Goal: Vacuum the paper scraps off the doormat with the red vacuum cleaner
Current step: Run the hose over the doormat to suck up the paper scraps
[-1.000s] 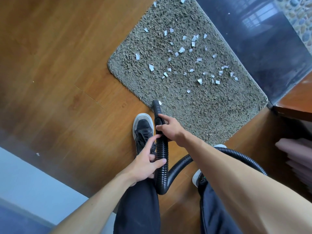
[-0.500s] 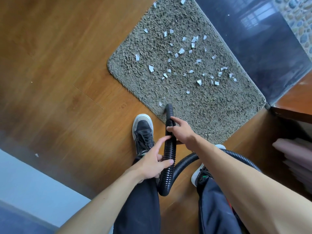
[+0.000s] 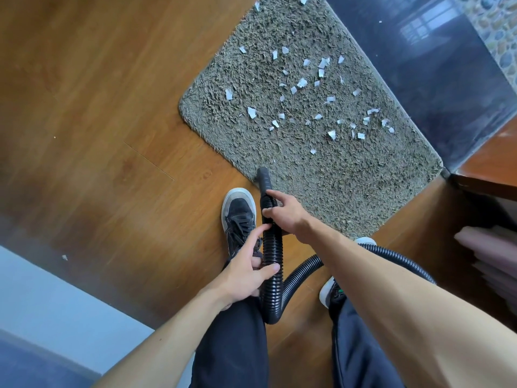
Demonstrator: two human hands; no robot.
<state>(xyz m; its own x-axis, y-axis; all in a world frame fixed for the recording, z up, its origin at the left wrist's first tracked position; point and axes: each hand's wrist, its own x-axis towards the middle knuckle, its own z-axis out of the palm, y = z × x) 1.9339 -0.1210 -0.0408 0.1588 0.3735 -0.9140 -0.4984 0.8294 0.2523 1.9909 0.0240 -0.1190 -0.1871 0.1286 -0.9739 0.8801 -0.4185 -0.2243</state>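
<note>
A shaggy grey-brown doormat (image 3: pixel 349 175) lies on the wooden floor, strewn with several white paper scraps (image 3: pixel 302 83) across its middle and far part. A black ribbed vacuum hose (image 3: pixel 272 253) loops up from behind my right leg, and its smooth nozzle tip (image 3: pixel 263 177) rests at the mat's near edge. My right hand (image 3: pixel 285 214) grips the hose just behind the nozzle. My left hand (image 3: pixel 246 273) holds the hose lower down, thumb across it. The red vacuum body is out of view.
My black shoes (image 3: pixel 239 217) stand on the wood floor beside the mat's near edge. A dark glossy threshold (image 3: pixel 436 88) borders the mat's far side. Wooden furniture (image 3: pixel 489 169) stands at the right. A lone scrap (image 3: pixel 65 257) lies on the floor at left.
The nozzle swung right and forward onto the mat's edge, then came back left. The scrap that lay by the near edge is no longer visible. Both hands kept their hold.
</note>
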